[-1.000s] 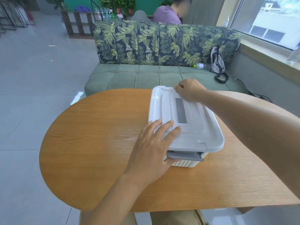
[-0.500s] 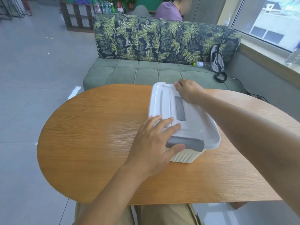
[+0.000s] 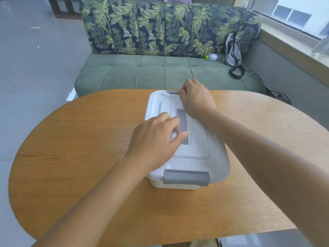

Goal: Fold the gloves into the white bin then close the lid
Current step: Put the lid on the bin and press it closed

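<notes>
On the wooden table [image 3: 71,157]; lidded white bin [image 3: 204,157].

**Lidded bin on the counter, sofa behind**

A bin [image 3: 175,186] sits mid-counter [image 3: 71,157], its lid [image 3: 204,148] on top. Left hand [image 3: 154,141] rests on the lid's near left; right hand [image 3: 195,98] at its far edge. Behind the counter stands a sofa [image 3: 151,72], with a bottle [image 3: 214,57] and backpack [image 3: 232,50] at its right end.

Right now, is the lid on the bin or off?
On. The lid covers the bin, near latch folded down; the far latch's state cannot be told.
</notes>
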Demonstrator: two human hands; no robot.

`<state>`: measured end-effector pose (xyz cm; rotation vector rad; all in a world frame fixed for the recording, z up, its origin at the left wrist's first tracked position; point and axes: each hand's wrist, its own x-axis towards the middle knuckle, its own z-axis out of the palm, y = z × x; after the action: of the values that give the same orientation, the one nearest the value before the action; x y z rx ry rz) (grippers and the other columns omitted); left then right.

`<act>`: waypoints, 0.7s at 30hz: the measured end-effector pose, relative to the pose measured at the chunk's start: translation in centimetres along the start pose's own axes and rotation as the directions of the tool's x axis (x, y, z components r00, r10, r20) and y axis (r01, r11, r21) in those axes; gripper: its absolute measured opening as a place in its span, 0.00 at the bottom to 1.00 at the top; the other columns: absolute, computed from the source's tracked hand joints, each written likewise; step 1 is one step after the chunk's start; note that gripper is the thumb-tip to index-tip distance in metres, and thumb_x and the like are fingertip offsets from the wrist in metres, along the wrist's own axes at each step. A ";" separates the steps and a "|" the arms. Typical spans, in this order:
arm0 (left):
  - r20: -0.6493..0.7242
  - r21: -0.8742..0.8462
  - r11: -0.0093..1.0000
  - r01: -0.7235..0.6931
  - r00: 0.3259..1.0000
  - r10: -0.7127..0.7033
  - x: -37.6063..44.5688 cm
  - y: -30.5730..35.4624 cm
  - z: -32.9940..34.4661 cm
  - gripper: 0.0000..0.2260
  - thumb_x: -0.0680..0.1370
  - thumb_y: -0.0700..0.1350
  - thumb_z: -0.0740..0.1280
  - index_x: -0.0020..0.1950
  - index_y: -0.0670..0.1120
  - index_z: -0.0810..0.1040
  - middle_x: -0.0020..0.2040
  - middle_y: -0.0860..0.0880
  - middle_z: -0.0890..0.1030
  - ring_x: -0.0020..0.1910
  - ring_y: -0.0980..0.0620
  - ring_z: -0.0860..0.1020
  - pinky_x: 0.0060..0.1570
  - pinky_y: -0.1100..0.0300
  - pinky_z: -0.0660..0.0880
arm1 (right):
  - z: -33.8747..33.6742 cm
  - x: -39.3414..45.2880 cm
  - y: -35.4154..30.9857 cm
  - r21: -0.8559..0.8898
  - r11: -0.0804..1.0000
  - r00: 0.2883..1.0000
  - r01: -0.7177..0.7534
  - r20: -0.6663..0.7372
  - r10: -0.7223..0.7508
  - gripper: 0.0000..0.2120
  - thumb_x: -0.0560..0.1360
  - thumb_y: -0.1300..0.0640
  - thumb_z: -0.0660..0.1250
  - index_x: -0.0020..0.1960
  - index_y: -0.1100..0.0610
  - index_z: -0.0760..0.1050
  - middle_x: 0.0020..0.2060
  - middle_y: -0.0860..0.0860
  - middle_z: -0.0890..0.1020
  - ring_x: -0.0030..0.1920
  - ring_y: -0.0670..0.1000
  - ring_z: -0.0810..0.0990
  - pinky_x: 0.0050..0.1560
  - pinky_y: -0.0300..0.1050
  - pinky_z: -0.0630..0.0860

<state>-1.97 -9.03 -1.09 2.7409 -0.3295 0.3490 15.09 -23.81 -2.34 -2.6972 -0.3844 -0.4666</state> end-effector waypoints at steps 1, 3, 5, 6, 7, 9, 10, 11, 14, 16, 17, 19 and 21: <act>0.006 0.022 1.000 -0.006 1.000 0.006 0.3 0.1 0.3 0.13 0.80 0.63 0.59 0.48 0.53 0.70 0.43 0.55 0.75 0.44 0.51 0.75 0.39 0.56 0.65 | 0.2 0.0 0.1 -0.001 1.000 1.000 0.007 -0.016 -0.007 0.13 0.81 0.49 0.57 0.49 0.58 0.72 0.48 0.56 0.77 0.51 0.59 0.75 0.43 0.48 0.65; 0.003 0.024 1.000 -0.002 1.000 0.002 0.4 0.0 0.9 0.13 0.80 0.62 0.58 0.51 0.54 0.68 0.45 0.56 0.76 0.46 0.50 0.75 0.44 0.54 0.68 | 0.4 0.0 0.4 -0.022 1.000 0.999 0.022 -0.034 -0.022 0.13 0.82 0.51 0.56 0.49 0.59 0.72 0.47 0.56 0.78 0.50 0.59 0.74 0.44 0.50 0.69; -0.004 0.011 1.000 -0.010 1.000 0.010 0.6 -0.3 1.2 0.12 0.80 0.62 0.58 0.53 0.54 0.68 0.47 0.57 0.76 0.47 0.50 0.75 0.48 0.52 0.70 | 0.4 0.0 0.3 -0.081 0.996 0.996 0.045 -0.073 -0.051 0.12 0.82 0.53 0.56 0.48 0.59 0.73 0.46 0.56 0.78 0.50 0.59 0.74 0.47 0.53 0.71; 0.016 -0.010 1.000 0.006 1.000 -0.005 0.9 -0.6 1.8 0.13 0.80 0.62 0.58 0.54 0.54 0.69 0.46 0.57 0.76 0.46 0.50 0.75 0.48 0.52 0.71 | 0.9 0.2 0.6 -0.121 0.991 0.994 0.051 -0.093 -0.063 0.11 0.81 0.54 0.56 0.47 0.59 0.73 0.45 0.56 0.78 0.49 0.60 0.74 0.47 0.54 0.71; 0.009 -0.011 1.000 0.008 1.000 -0.008 0.5 -0.3 1.5 0.13 0.80 0.62 0.59 0.54 0.54 0.69 0.46 0.57 0.76 0.46 0.50 0.75 0.47 0.52 0.71 | 0.5 0.0 0.4 -0.160 0.984 0.982 0.072 -0.162 -0.099 0.11 0.80 0.55 0.58 0.46 0.60 0.73 0.45 0.57 0.77 0.47 0.60 0.74 0.46 0.55 0.72; 0.018 -0.005 1.000 0.024 1.000 -0.024 0.8 -0.4 1.8 0.13 0.79 0.61 0.60 0.55 0.53 0.71 0.47 0.57 0.77 0.46 0.50 0.75 0.47 0.52 0.71 | 0.6 -0.1 0.4 -0.198 0.979 0.967 0.056 -0.232 -0.102 0.10 0.78 0.55 0.60 0.42 0.60 0.73 0.43 0.58 0.76 0.42 0.60 0.74 0.40 0.53 0.71; 0.020 -0.009 0.999 0.030 0.999 -0.030 0.9 -0.4 1.9 0.13 0.80 0.60 0.61 0.56 0.52 0.72 0.48 0.57 0.77 0.46 0.50 0.76 0.46 0.52 0.70 | 0.8 -0.2 0.3 -0.178 0.983 0.968 0.049 -0.235 -0.090 0.10 0.78 0.55 0.61 0.40 0.59 0.71 0.40 0.57 0.75 0.37 0.59 0.73 0.34 0.50 0.68; 0.034 -0.015 0.999 0.042 0.999 -0.041 0.8 -0.4 1.8 0.12 0.80 0.59 0.61 0.56 0.52 0.72 0.49 0.57 0.78 0.47 0.50 0.76 0.46 0.52 0.70 | 1.0 -0.6 0.2 -0.157 0.987 0.974 0.040 -0.215 -0.073 0.12 0.78 0.56 0.63 0.37 0.58 0.68 0.35 0.56 0.75 0.31 0.58 0.71 0.27 0.45 0.62; 0.061 -0.023 0.998 0.067 0.996 -0.065 0.9 -0.4 1.6 0.12 0.80 0.57 0.62 0.56 0.50 0.73 0.50 0.56 0.78 0.46 0.50 0.76 0.46 0.53 0.70 | 0.8 -0.8 -0.2 -0.214 0.976 0.987 0.044 -0.145 -0.076 0.18 0.75 0.58 0.65 0.33 0.53 0.59 0.21 0.52 0.65 0.21 0.55 0.58 0.29 0.35 0.44; 0.096 -0.006 0.997 0.083 0.992 -0.082 1.1 -0.1 1.3 0.12 0.80 0.56 0.61 0.56 0.50 0.73 0.50 0.55 0.78 0.46 0.50 0.76 0.47 0.54 0.70 | 0.4 -0.6 -0.5 -0.185 0.982 0.993 0.023 -0.113 -0.044 0.17 0.75 0.56 0.62 0.31 0.53 0.58 0.21 0.49 0.58 0.21 0.54 0.55 0.29 0.34 0.42; 0.111 0.000 0.997 0.082 0.990 -0.081 1.2 0.0 1.2 0.12 0.80 0.56 0.60 0.57 0.49 0.73 0.50 0.55 0.78 0.47 0.50 0.76 0.48 0.54 0.69 | 0.5 -0.6 -0.4 -0.162 0.987 0.996 0.004 -0.093 -0.019 0.17 0.74 0.56 0.62 0.31 0.53 0.58 0.21 0.49 0.58 0.20 0.54 0.55 0.29 0.34 0.42; 0.149 0.005 0.996 0.088 0.985 -0.087 1.3 0.3 0.7 0.12 0.80 0.56 0.60 0.56 0.49 0.73 0.50 0.54 0.77 0.47 0.49 0.76 0.48 0.54 0.69 | 0.0 -0.3 -0.6 -0.125 0.991 0.999 -0.045 -0.022 0.043 0.18 0.73 0.59 0.66 0.31 0.54 0.59 0.20 0.50 0.60 0.20 0.54 0.56 0.28 0.34 0.44; 0.171 0.016 0.996 0.085 0.982 -0.086 1.5 0.3 0.6 0.11 0.80 0.55 0.60 0.53 0.49 0.73 0.48 0.54 0.76 0.46 0.49 0.75 0.48 0.54 0.70 | -0.5 0.0 -0.9 -0.162 0.984 0.989 -0.069 0.118 0.089 0.13 0.74 0.60 0.64 0.34 0.55 0.63 0.22 0.54 0.70 0.22 0.55 0.63 0.26 0.37 0.47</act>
<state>-0.55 -9.75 -1.12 2.7896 -0.2534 0.0919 14.65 -23.22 -1.67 -2.8928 -0.2836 -0.3181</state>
